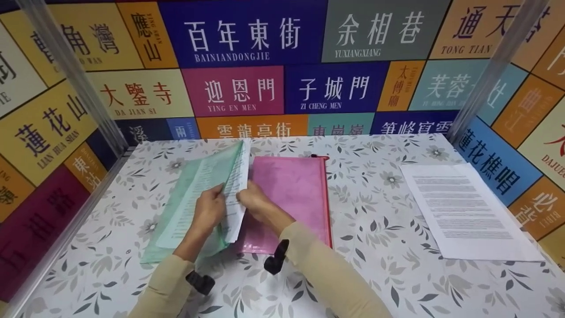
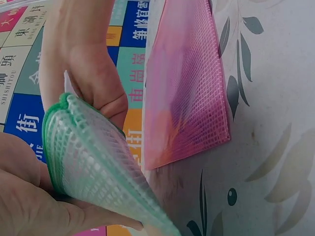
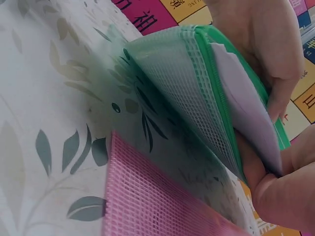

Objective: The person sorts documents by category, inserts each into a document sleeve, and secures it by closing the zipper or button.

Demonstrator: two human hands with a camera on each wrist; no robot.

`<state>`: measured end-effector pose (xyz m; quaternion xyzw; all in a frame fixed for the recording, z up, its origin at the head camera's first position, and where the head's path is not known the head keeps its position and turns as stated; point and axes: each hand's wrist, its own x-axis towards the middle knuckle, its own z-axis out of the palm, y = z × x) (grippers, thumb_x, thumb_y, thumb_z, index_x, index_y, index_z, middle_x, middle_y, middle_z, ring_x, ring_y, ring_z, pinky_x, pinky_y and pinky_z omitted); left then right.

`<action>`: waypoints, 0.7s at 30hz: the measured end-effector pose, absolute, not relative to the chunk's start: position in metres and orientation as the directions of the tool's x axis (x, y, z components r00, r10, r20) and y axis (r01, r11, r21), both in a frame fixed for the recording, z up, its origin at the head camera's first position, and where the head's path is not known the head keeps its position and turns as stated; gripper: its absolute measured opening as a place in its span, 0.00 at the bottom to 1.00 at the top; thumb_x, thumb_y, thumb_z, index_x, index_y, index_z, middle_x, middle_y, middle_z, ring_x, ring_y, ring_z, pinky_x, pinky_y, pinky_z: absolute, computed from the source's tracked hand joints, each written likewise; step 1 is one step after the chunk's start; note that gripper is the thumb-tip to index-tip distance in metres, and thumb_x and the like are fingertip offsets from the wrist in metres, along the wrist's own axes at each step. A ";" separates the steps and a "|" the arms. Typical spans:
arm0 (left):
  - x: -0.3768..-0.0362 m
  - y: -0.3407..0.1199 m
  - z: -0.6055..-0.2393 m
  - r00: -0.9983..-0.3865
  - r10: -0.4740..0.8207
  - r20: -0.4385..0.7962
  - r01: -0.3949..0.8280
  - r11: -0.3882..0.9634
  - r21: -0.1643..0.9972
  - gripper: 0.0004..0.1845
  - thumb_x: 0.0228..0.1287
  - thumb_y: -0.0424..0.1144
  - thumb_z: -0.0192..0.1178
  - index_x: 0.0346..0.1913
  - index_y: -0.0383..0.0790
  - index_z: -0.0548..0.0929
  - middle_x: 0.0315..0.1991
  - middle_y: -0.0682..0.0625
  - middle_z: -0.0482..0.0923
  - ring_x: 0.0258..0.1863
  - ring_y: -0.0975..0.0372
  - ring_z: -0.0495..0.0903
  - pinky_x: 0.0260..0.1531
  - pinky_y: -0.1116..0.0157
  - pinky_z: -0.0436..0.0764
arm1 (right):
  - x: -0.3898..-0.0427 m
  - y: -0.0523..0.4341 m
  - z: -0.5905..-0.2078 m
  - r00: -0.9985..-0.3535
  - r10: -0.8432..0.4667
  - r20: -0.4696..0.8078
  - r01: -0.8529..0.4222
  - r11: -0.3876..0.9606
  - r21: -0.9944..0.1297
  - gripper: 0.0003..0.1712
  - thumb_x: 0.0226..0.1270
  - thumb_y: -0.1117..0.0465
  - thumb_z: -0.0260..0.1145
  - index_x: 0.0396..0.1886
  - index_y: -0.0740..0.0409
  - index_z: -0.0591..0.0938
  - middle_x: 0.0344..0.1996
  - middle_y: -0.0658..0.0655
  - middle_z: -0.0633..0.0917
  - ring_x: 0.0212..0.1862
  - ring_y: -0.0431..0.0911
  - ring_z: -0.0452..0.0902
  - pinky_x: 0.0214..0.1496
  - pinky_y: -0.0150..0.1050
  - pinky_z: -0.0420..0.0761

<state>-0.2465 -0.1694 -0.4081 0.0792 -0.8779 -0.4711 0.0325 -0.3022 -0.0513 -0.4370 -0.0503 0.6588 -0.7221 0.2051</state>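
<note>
I note the left hand [image 1: 207, 211] pinching the green pouch [image 1: 185, 207] open on the table [image 1: 375, 229], left of the pink pouch [image 1: 293, 194], while the right hand [image 1: 256, 201] clamps the sheets [image 1: 236, 185] at its mouth.

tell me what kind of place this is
Probably a staged tabletop booth for paperwork, not a real office. A table with floral covering is walled by panels of street-name signs. Both hands hold a green mesh zip pouch with papers, beside a pink pouch and printed sheets.
</note>
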 end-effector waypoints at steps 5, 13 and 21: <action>-0.245 -0.168 -0.407 -0.985 -0.174 0.001 -0.095 0.543 0.835 0.26 0.76 0.33 0.39 0.72 0.31 0.67 0.71 0.35 0.68 0.68 0.46 0.72 0.67 0.49 0.72 | -0.305 -0.047 -0.434 -0.879 -0.427 -0.213 0.247 -0.025 -0.969 0.38 0.59 0.80 0.45 0.73 0.69 0.63 0.65 0.72 0.75 0.64 0.61 0.75 0.63 0.51 0.79; -0.242 -0.162 -0.411 -0.984 -0.138 0.114 0.021 0.541 0.841 0.23 0.76 0.33 0.43 0.69 0.32 0.73 0.69 0.35 0.71 0.70 0.45 0.69 0.69 0.48 0.70 | -0.306 -0.048 -0.443 -0.878 -0.419 -0.233 0.247 0.021 -0.969 0.37 0.55 0.81 0.44 0.68 0.69 0.70 0.56 0.67 0.82 0.51 0.53 0.81 0.50 0.43 0.84; -0.244 -0.166 -0.416 -0.980 -0.178 0.083 -0.021 0.515 0.857 0.24 0.76 0.33 0.42 0.69 0.32 0.72 0.70 0.35 0.70 0.71 0.45 0.68 0.70 0.49 0.68 | -0.297 -0.060 -0.449 -0.896 -0.372 -0.242 0.272 -0.030 -0.962 0.28 0.60 0.77 0.52 0.61 0.65 0.77 0.40 0.54 0.81 0.40 0.45 0.79 0.41 0.36 0.83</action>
